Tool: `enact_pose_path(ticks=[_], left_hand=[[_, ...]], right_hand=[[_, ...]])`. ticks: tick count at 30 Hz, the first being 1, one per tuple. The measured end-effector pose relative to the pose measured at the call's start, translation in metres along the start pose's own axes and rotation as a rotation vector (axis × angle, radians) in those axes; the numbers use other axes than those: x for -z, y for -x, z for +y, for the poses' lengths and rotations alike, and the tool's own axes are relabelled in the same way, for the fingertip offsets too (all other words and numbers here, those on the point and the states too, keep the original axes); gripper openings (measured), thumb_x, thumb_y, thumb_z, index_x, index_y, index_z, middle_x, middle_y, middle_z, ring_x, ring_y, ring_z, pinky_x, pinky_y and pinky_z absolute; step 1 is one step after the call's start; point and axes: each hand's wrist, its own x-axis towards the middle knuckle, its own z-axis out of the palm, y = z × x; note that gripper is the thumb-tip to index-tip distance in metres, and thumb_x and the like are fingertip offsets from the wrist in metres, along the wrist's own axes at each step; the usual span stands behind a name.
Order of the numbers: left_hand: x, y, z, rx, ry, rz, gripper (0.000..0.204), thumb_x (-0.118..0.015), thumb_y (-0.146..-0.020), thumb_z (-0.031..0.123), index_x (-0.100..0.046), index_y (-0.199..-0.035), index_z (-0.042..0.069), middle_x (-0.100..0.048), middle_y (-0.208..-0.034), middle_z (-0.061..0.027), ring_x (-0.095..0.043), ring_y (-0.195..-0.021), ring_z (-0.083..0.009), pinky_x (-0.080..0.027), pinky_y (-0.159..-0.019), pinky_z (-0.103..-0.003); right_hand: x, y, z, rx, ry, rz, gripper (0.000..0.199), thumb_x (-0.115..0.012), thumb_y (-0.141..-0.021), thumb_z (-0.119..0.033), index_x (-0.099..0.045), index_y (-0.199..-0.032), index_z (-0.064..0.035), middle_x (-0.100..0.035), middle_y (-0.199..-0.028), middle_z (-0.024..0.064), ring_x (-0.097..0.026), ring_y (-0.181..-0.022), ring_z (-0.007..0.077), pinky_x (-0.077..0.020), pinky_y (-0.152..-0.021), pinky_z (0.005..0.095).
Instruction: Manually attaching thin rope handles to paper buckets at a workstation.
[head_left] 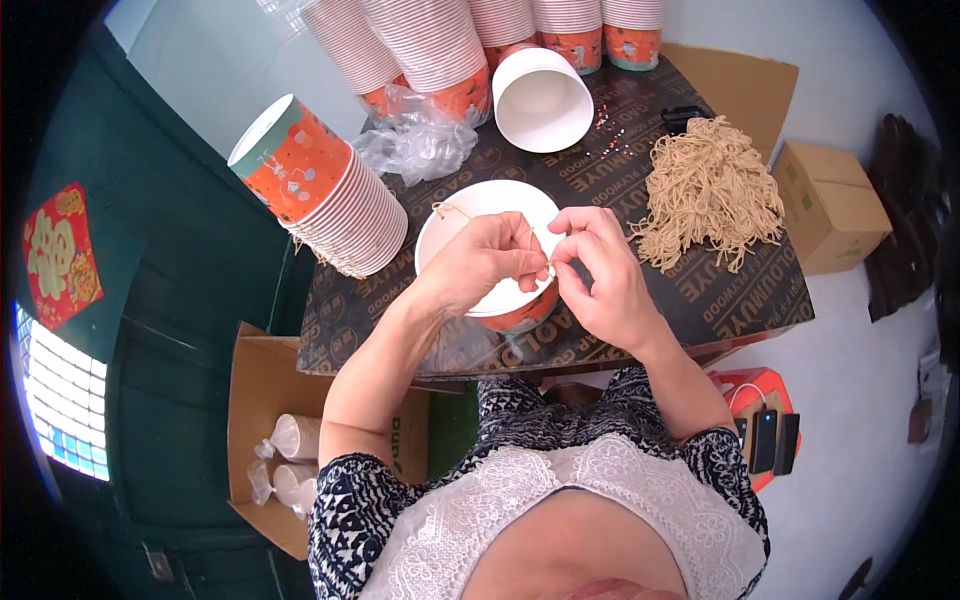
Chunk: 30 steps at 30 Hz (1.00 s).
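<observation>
My left hand (487,262) and my right hand (600,285) meet over the right side of a paper bucket (505,194), fingertips pinched close together. Between them is a thin tan string (534,240), and a loop of the same string shows at the bucket's far left rim. The bucket stands upright on the table, white inside, with an orange printed outside partly hidden by my hands. What the fingertips do with the string's end is too small to make out.
A stack of nested paper buckets (325,195) leans at the left, near crumpled clear plastic (425,140). Another bucket (543,100) lies tipped behind, before tall wrapped stacks (425,50). A heap of tan strings (712,190) and tiny scattered beads lie on the dark plywood table (600,335).
</observation>
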Motion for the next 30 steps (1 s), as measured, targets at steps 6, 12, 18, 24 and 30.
enact_pose_path(ticks=[6, 12, 18, 24, 30], left_hand=[[-0.004, 0.000, 0.005, 0.030, -0.015, -0.024, 0.009, -0.064, -0.091, 0.004, -0.055, -0.088, 0.001, -0.060, -0.078, -0.0042, -0.056, -0.070, -0.0112, -0.047, -0.065, -0.024], [-0.003, -0.002, 0.003, 0.047, -0.036, -0.039, 0.010, -0.064, -0.090, 0.003, -0.056, -0.085, 0.001, -0.060, -0.079, -0.0043, -0.057, -0.072, -0.0108, -0.046, -0.066, -0.024], [0.000, 0.001, 0.006, 0.028, -0.004, -0.079, 0.010, -0.067, -0.087, -0.001, -0.057, -0.086, 0.001, -0.062, -0.082, -0.0045, -0.059, -0.075, -0.0106, -0.048, -0.068, -0.023], [-0.007, 0.002, 0.001, -0.057, -0.059, -0.042, 0.012, -0.066, -0.084, -0.006, -0.057, -0.088, 0.001, -0.063, -0.084, -0.0033, -0.060, -0.079, -0.0099, -0.049, -0.073, -0.023], [-0.022, 0.010, -0.004, -0.325, -0.580, 0.182, 0.012, -0.065, -0.083, -0.005, -0.059, -0.092, 0.000, -0.063, -0.083, -0.0050, -0.061, -0.079, -0.0111, -0.050, -0.072, -0.026]], right_hand=[[-0.003, 0.001, -0.008, 0.041, 0.064, 0.013, 0.020, -0.065, -0.070, 0.009, -0.054, -0.083, -0.0012, -0.056, -0.105, 0.0126, -0.054, -0.091, 0.0310, -0.0456, -0.077, 0.0392], [-0.003, 0.003, -0.015, 0.080, 0.097, 0.023, 0.019, -0.067, -0.071, 0.008, -0.055, -0.083, -0.0019, -0.057, -0.104, 0.0111, -0.053, -0.090, 0.0305, -0.0456, -0.076, 0.0386], [0.004, 0.001, -0.001, 0.014, 0.034, 0.003, 0.010, -0.066, -0.079, 0.003, -0.059, -0.085, -0.0014, -0.060, -0.100, 0.0107, -0.054, -0.091, 0.0307, -0.0461, -0.079, 0.0392], [0.003, 0.002, 0.013, -0.007, 0.087, -0.011, 0.010, -0.063, -0.083, 0.001, -0.063, -0.092, -0.0011, -0.062, -0.099, 0.0105, -0.053, -0.096, 0.0308, -0.0451, -0.084, 0.0396], [0.002, 0.001, 0.011, -0.081, 0.016, -0.054, 0.009, -0.062, -0.084, 0.001, -0.063, -0.093, 0.0007, -0.059, -0.100, 0.0123, -0.051, -0.097, 0.0317, -0.0445, -0.085, 0.0396]])
